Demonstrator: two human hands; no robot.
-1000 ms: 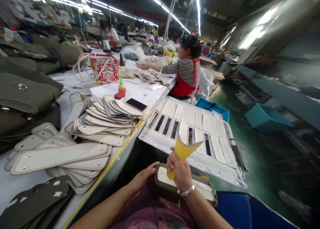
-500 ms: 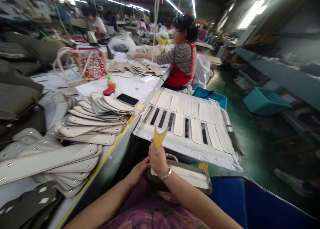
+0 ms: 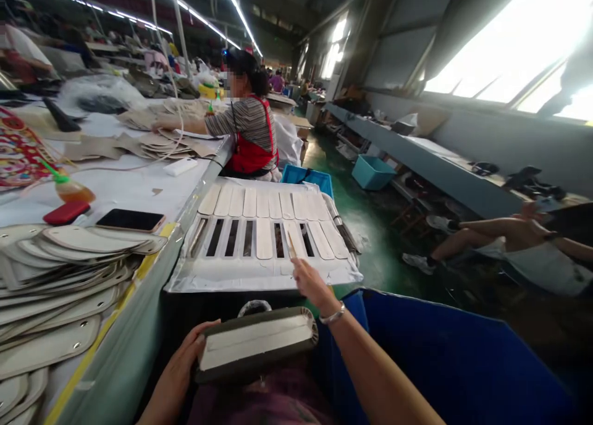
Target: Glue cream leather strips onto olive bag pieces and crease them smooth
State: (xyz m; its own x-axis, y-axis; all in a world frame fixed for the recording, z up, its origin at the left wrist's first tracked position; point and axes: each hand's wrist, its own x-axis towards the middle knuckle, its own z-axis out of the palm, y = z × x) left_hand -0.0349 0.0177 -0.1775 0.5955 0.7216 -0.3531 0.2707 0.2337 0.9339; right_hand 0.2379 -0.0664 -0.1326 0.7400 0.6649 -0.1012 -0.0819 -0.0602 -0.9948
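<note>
Clasping the olive panel (image 3: 257,346) at its left end, your left grip (image 3: 178,366) held it across your lap, long axis left-to-right, cream strip up; your right grip (image 3: 311,284) pinched a yellow card (image 3: 291,247) over the tray (image 3: 222,281), at its near edge.

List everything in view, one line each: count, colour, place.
olive panel: one, olive with a white strip, held low in front.
thin slip: one, yellowish, edge-on, at the right fingertips.
white strips: many, white, in rows on the board.
board: one, silvery, beside the table.
cream panels: a stack, cream, studded, on the table at left.
phone: one, black, by the stack.
red case: one, red, beside the phone.
bottle: one, orange, green nozzle, on the table.
blue bin: one, blue, lower right.
crates: two, blue and teal, beyond the board.
co-worker: one, striped top, red apron, farther along the table.
left hand: one, grips the olive panel's end.
right hand: one, over the board, pinching the thin slip.
</note>
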